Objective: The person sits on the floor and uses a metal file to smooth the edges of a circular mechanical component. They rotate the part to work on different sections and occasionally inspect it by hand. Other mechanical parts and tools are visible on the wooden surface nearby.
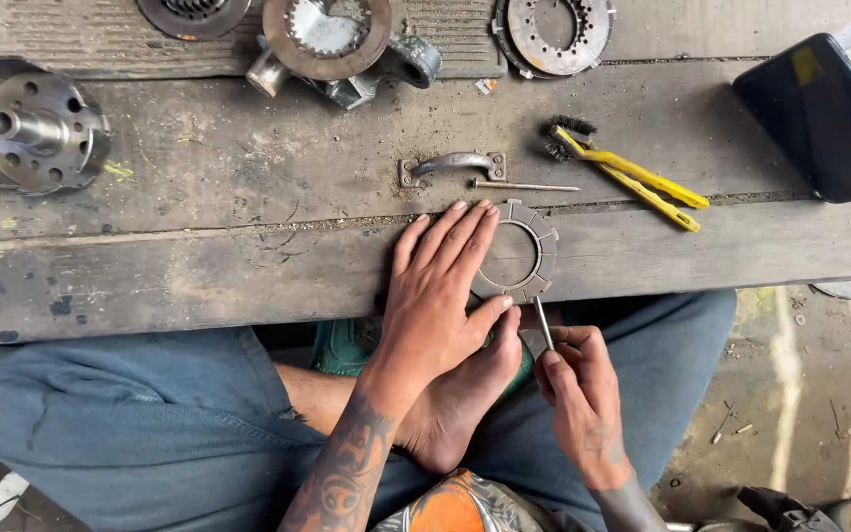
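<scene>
A flat grey ring-shaped clutch plate point(541, 248) with notched outer tabs lies at the near edge of the wooden bench point(199, 266). My left hand point(437, 286) lies flat on its left side, fingers spread, thumb on its lower rim. My right hand point(575, 386) sits just below the bench edge, pinching a thin metal tool point(542, 323) whose tip touches the plate's lower edge.
On the bench lie a metal handle point(453, 166), a thin rod point(524, 185), two yellow wire brushes point(632, 177), a dark phone point(824, 113), a clutch hub point(30, 130) at far left, and several round metal parts along the back. My knees and bare foot are below.
</scene>
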